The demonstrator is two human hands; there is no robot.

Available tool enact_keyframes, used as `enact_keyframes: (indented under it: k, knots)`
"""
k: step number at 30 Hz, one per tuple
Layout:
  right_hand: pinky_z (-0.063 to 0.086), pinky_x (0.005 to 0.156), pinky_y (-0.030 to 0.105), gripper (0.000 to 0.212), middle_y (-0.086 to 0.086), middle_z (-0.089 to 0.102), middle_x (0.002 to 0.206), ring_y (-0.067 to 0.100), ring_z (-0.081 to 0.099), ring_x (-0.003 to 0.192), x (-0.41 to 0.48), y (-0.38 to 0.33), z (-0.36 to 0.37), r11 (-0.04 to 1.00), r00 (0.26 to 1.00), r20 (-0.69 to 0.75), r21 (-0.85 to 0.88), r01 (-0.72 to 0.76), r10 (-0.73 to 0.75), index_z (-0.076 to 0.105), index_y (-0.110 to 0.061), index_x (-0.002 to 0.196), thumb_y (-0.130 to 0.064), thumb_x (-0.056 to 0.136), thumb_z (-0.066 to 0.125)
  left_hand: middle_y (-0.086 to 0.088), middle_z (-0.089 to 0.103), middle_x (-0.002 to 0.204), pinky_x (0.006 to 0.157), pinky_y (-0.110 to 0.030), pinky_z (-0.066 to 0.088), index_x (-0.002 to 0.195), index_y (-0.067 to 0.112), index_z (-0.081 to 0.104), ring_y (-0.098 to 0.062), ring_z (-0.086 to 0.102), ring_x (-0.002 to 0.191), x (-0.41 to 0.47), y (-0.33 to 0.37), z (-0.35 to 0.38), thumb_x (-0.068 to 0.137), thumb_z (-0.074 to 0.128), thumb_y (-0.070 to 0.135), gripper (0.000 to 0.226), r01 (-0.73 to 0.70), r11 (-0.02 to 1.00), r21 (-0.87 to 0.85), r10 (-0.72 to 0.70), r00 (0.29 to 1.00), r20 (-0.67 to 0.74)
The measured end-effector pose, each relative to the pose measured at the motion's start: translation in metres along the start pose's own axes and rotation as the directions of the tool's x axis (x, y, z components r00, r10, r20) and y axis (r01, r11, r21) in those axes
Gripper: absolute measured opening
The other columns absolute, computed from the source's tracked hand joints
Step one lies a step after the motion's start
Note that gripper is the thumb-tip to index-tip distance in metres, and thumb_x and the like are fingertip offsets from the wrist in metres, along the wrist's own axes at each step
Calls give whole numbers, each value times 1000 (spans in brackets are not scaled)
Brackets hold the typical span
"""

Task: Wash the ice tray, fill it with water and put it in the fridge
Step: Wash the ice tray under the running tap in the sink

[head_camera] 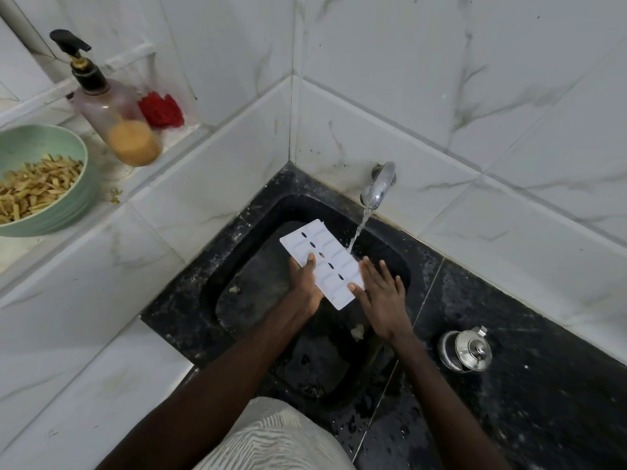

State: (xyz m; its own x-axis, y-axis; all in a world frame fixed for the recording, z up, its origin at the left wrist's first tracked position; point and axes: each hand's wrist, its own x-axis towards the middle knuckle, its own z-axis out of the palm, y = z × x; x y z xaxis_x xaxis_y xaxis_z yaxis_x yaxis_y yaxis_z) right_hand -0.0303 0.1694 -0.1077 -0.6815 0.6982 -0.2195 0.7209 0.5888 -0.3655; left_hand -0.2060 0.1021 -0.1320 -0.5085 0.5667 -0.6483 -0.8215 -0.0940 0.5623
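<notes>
We've got the ice tray (322, 262) held over the black sink (258, 228), tilted w/ its far end up toward the tap (378, 184), prob so the stream (359, 232) runs down the length of it and off the low end; water looks to land right by the tray's right edge, can't tell if it hits the tray or just passes beside it. Our left hand (305, 283) grips the tray's left edge, thumb on top, fingers hidden underneath, so it carries the weight. Our right hand (383, 296) is open, fingers spread, thumb on the near right corner, more steadying or about to rub than gripping. From above the tray shows as a flat white sheet w/ a row of dark oval holes; we can't say which face is up. We judge this as the wash step, filling and fridge not yet done. Soap bottle (115, 110) and red scrubber (161, 110) sit on the ledge at left, well apart from the sink, next to a green bowl (44, 140) of food scraps; a steel kettle (466, 349) stands on the counter (543, 368) at right, clear of the splash zone
</notes>
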Motion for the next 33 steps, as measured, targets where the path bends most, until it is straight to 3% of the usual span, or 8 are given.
enact_keyframes:
  k: [5,9,14,19,22,24,29,33]
  knots:
    - [-6,129,55,78,-15,-4,171,10,-20,158,-4,-1,3,987,987,73,-70,146,-141,3,-31,166,-75,102,14,-20,61,144,102,-73,47,150,15,40,-42,64,125,2,0,-2,107,55,13,45,-8,1000,18,8,1000,-3]
    - [-8,128,54,74,-16,-1,171,10,-19,158,0,4,-1,1000,1000,1,-23,18,-18,7,-31,166,-72,104,12,-19,59,146,105,-72,45,152,14,37,-42,62,128,-4,-6,4,107,55,10,49,-9,1000,6,9,1000,27]
    - [-6,128,56,77,-14,2,171,12,-17,159,-8,-10,6,977,983,54,-116,178,-173,11,-29,166,-73,103,9,-20,60,144,103,-71,48,150,14,41,-43,64,126,-4,-10,2,107,54,12,45,2,999,39,-3,1000,22]
    - [-9,129,52,72,-15,-3,171,10,-17,158,6,2,-5,1000,1000,15,-18,20,-20,4,-30,166,-69,105,11,-26,59,143,101,-75,46,149,9,40,-49,60,127,-10,-14,4,106,55,13,45,-7,999,43,1,992,127]
    - [-10,128,50,75,-12,-3,171,13,-16,159,7,-10,-4,988,990,67,-89,130,-124,1,-27,166,-70,104,9,-26,61,141,97,-65,54,147,8,41,-47,63,124,-12,-10,3,108,52,11,41,9,998,61,-15,996,92]
    - [-7,129,51,78,-11,-1,172,13,-13,159,7,-13,-3,972,980,84,-136,191,-180,3,-27,166,-72,102,5,-26,60,142,100,-67,52,148,10,41,-48,62,125,-9,-10,-1,109,51,12,41,-3,997,75,-6,993,117]
    - [-8,129,50,79,-12,-2,172,14,-13,159,24,-11,-9,993,997,37,-92,69,-66,5,-25,166,-71,102,2,-24,58,146,107,-74,43,151,14,41,-47,58,131,-19,-8,5,102,59,15,52,8,997,73,-19,989,148]
    - [-6,129,50,87,-6,5,173,16,-6,161,25,-24,-4,978,988,57,-144,148,-142,6,-22,166,-72,96,-9,-27,57,145,102,-66,51,152,8,41,-49,56,131,-24,-4,0,100,59,13,55,0,998,65,-10,988,155]
